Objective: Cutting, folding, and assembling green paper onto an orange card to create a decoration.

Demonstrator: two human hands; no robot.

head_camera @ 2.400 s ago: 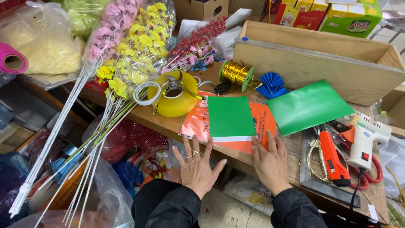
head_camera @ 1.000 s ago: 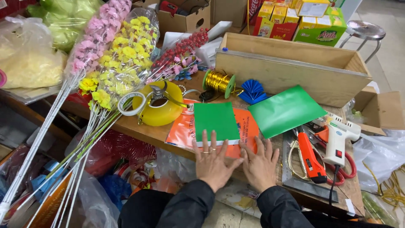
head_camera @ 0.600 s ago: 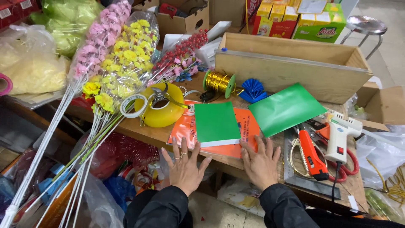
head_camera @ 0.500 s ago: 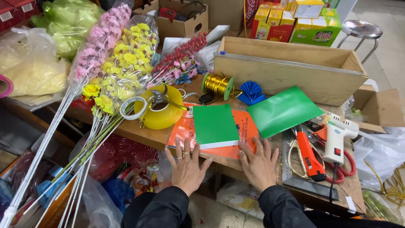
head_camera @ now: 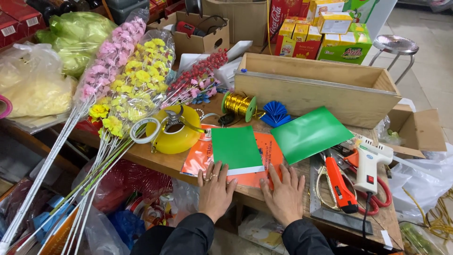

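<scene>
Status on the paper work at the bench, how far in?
Early. Laid out: green paper stack on the orange packet, a loose green sheet, scissors and glue gun untouched. In hand: left hand and right hand rest flat at the packet's near edge. No cutting or gluing visible yet.

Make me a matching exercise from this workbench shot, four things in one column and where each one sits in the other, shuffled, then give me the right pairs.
Things
1. gold wire spool
2. white glue gun
3. green paper stack
4. blue paper fan

Places
A. on the orange packet, just beyond the left hand
B. at the right end of the table, beside the orange cutter
C. in front of the wooden box, left of the loose green sheet
D. right of the big yellow tape roll, beside the fan

Pairs: 1-D, 2-B, 3-A, 4-C
</scene>
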